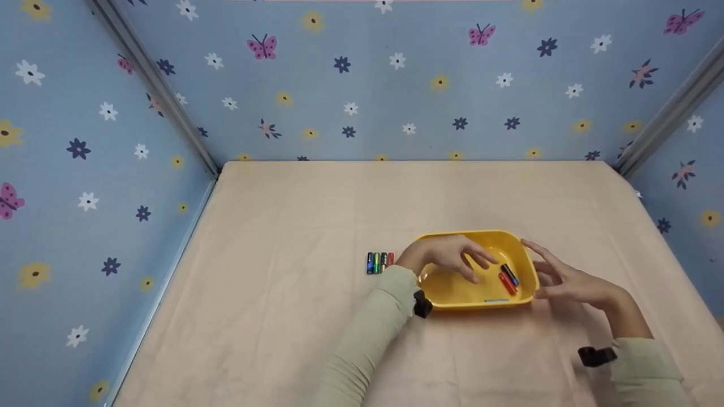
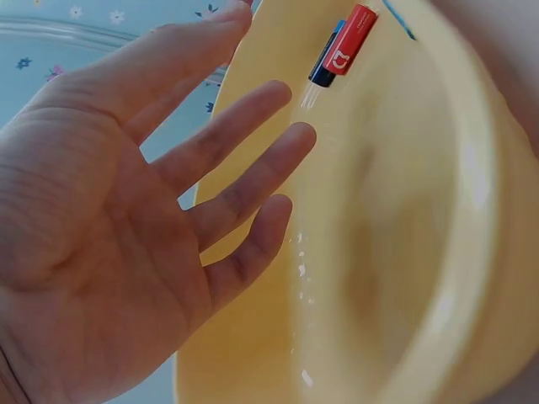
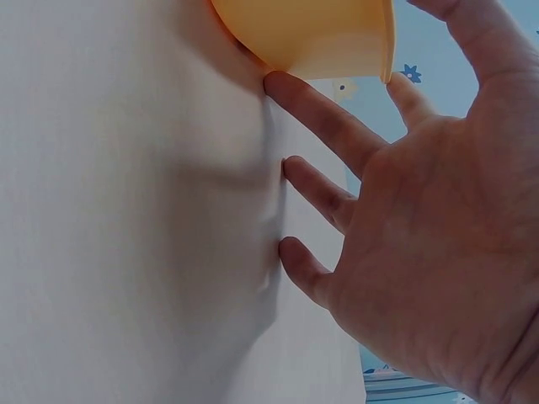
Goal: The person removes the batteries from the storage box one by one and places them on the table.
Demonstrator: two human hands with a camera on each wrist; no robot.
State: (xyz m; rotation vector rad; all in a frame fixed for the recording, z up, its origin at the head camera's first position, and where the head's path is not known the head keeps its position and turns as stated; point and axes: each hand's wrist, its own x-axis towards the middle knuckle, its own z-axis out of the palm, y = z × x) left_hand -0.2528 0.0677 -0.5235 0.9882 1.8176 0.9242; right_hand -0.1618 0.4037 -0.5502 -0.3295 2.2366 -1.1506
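A yellow plastic basin [image 1: 452, 294] stands on the table. Over its inside hovers my left hand [image 1: 454, 255], fingers spread and palm bare in the left wrist view. A red battery [image 1: 507, 284] and a black-and-blue battery [image 1: 509, 275] lie side by side on the basin's floor, to the right of that hand. My right hand [image 1: 577, 285] is at the basin's right end, its fingers extended and spread, with fingertips right at the wall and rim. In the right wrist view, the index fingertip [image 3: 278, 82] overlaps the basin's lower edge.
Left of the basin, several batteries [image 1: 376, 263] form a row on the beige tablecloth [image 1: 271, 271], partly hidden by my left wrist. A thin blue strip [image 1: 496, 301] shows along the basin's near inner side. Flower-patterned panels [image 1: 362, 85] enclose the table at back and sides.
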